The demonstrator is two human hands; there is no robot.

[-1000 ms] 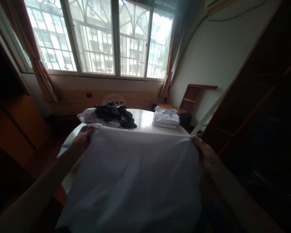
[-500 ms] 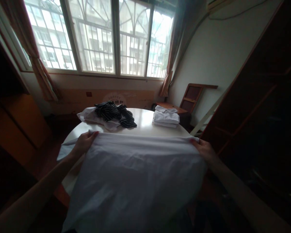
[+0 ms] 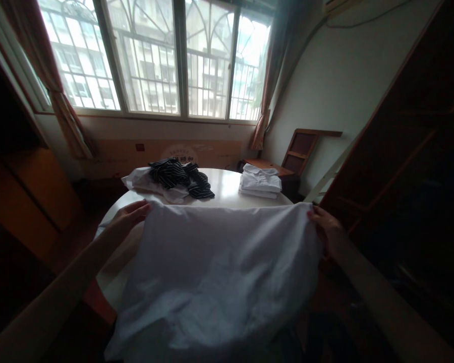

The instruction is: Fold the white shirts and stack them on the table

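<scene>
A large white garment (image 3: 219,267) is stretched out over the near half of a round white table (image 3: 227,189). My left hand (image 3: 130,214) grips its far left corner and my right hand (image 3: 323,227) grips its far right corner. The cloth hangs down over the near table edge toward me, with loose wrinkles across its middle.
At the back left of the table lies a heap of white cloth (image 3: 139,179) with a dark striped garment (image 3: 181,176) on it. A stack of folded white shirts (image 3: 260,181) sits at the back right. Dark wooden shelving (image 3: 408,151) stands to the right, a window behind.
The far edge of the white garment has slackened and shifted a little right, and the cloth shows more wrinkles. My left hand has moved slightly right and up along with it.
</scene>
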